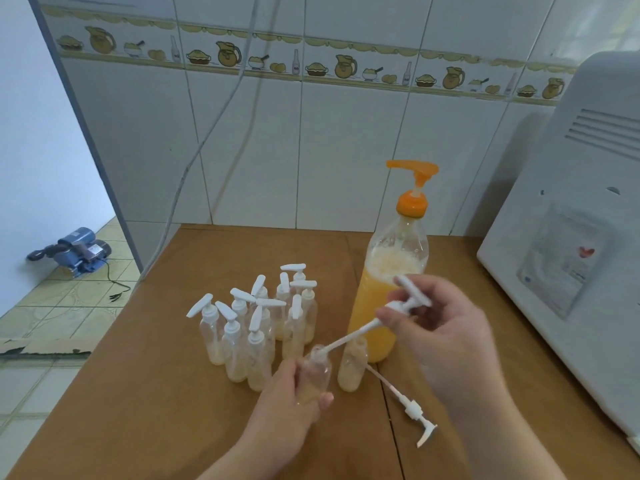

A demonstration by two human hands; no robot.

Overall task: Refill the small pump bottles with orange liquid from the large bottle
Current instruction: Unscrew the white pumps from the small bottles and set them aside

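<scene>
My left hand point(298, 403) grips a small clear bottle point(317, 370) tilted over the wooden table point(156, 393). My right hand point(436, 327) pinches a white pump head point(407, 299) whose tube reaches down into that bottle's mouth. Just right of it stands an open small bottle point(352, 365) with a little pale liquid. A loose white pump point(412, 408) lies on the table beyond it. The large bottle point(388, 282) with orange liquid and an orange pump stands behind my right hand. Several small capped pump bottles point(258, 327) cluster at the left.
A white appliance point(571, 237) fills the right side of the table. The tiled wall point(311, 133) with hanging cables rises at the back. Off the table's left edge the floor holds a blue water pump point(78, 251) and cardboard.
</scene>
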